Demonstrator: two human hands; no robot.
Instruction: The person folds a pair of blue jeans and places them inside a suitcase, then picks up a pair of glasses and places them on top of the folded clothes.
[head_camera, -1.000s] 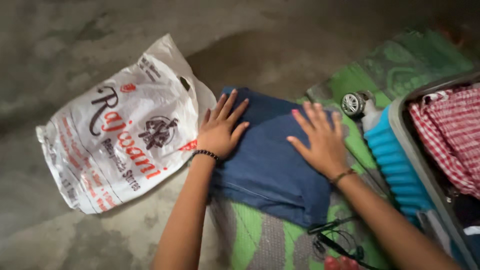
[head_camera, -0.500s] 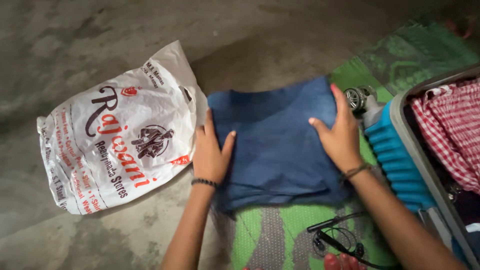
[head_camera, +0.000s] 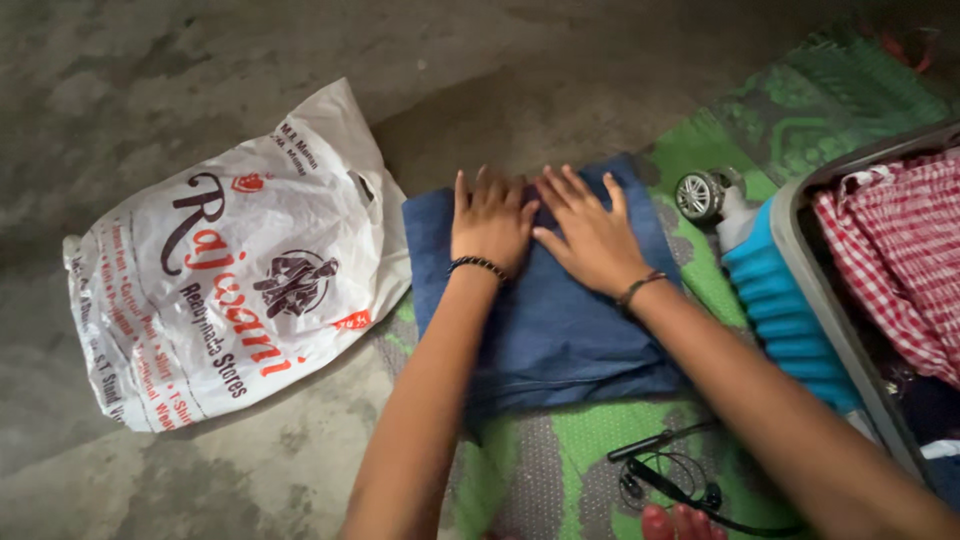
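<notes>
Both my hands lie flat, fingers spread and gripping nothing, on the folded blue garment (head_camera: 560, 330), pressing near its far edge. My left hand (head_camera: 490, 222) wears a dark beaded bracelet at the wrist; my right hand (head_camera: 590, 235) sits just beside it, thumbs nearly touching. The garment rests on a green patterned mat (head_camera: 590, 450) on the concrete floor. To its left lies a white printed plastic bag (head_camera: 230, 270), touching its edge. On the right stands an open blue suitcase (head_camera: 775, 290) holding red checked cloth (head_camera: 890, 250). Black earphones (head_camera: 670, 470) lie on the mat near me.
</notes>
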